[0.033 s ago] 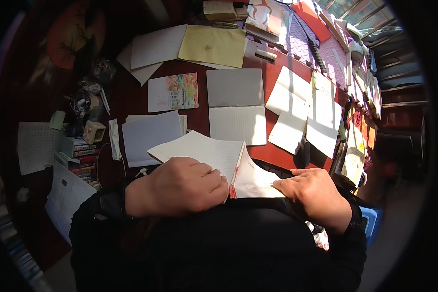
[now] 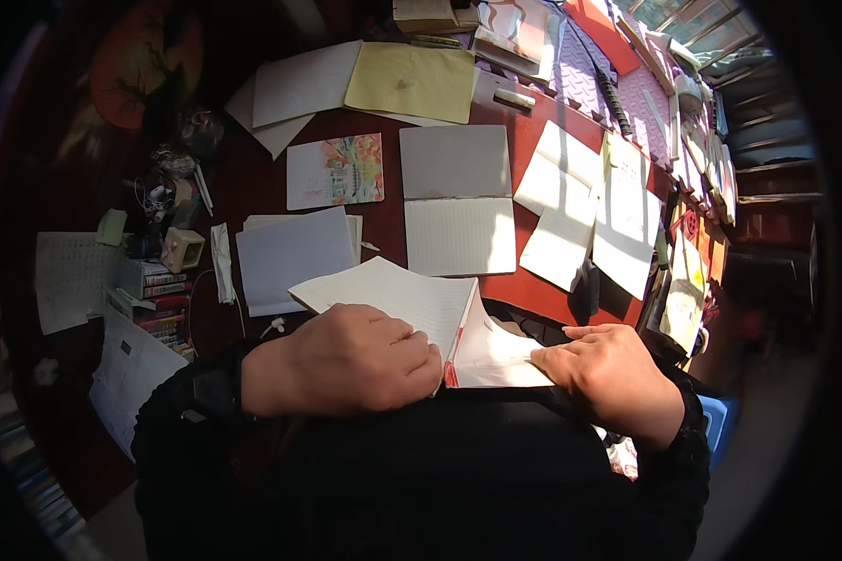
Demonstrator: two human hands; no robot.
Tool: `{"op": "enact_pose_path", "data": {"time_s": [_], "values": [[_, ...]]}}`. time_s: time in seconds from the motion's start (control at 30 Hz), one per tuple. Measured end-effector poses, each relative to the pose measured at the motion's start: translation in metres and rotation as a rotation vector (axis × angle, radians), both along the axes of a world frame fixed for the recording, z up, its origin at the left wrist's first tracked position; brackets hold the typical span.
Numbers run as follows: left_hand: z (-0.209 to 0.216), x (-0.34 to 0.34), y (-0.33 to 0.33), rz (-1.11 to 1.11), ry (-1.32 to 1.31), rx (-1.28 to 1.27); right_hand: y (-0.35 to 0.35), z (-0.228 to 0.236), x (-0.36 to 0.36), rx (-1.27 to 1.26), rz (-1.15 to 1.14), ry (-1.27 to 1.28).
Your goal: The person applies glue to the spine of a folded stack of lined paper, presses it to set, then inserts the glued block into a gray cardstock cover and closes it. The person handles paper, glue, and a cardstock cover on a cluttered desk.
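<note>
An open lined notebook (image 2: 398,288) with a red strip along its spine is held at the near edge of the desk, close to my body. My left hand (image 2: 351,360) is closed on its near edge beside the spine, the fingers curled under and partly hidden. At the other side, my right hand (image 2: 603,374) pinches the outer edge of the right-hand leaf or cover (image 2: 496,352), which bends up toward the spine. Beyond it lies another open notebook (image 2: 458,229), with one grey side and one lined side. A booklet with a colourful printed cover (image 2: 335,171) rests to its left.
White sheets (image 2: 295,260) are stacked left of the held notebook, with earphones (image 2: 273,326) near them. A yellow envelope-like sheet (image 2: 410,82) lies at the back. Sunlit papers (image 2: 622,238) spread on the right. Small boxes and books (image 2: 159,290) crowd the left.
The held notebook has shifted very slightly down and right in the picture, while the desk things sit a little higher. Both hands keep their grip.
</note>
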State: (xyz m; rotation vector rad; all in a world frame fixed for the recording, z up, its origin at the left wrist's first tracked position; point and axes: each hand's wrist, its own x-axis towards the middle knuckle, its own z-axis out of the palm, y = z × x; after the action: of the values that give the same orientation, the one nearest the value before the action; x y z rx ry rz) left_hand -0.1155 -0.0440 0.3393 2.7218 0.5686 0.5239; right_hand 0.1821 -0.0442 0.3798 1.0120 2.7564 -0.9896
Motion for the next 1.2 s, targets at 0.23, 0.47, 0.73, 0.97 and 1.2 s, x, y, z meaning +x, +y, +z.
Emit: {"op": "enact_pose_path", "data": {"time_s": [0.23,0.47,0.73,0.97,1.2], "values": [[0.005,-0.018,-0.008,-0.136,0.074,-0.14,-0.003,0.011,0.014,-0.12,0.182,-0.112],[0.006,-0.032,0.008,0.155,-0.121,-0.232,0.014,0.003,0.046,-0.248,-0.185,0.33],[-0.012,-0.032,0.033,0.686,-0.577,-1.135,0.01,-0.072,0.013,-0.068,-0.569,0.53],[-0.048,-0.057,0.092,0.487,-0.52,-1.459,0.043,-0.065,0.02,-0.534,-0.725,0.844],[-0.1,-0.077,0.12,0.2,-0.705,-1.518,0.067,-0.023,0.002,-0.557,-0.86,1.073]]}}
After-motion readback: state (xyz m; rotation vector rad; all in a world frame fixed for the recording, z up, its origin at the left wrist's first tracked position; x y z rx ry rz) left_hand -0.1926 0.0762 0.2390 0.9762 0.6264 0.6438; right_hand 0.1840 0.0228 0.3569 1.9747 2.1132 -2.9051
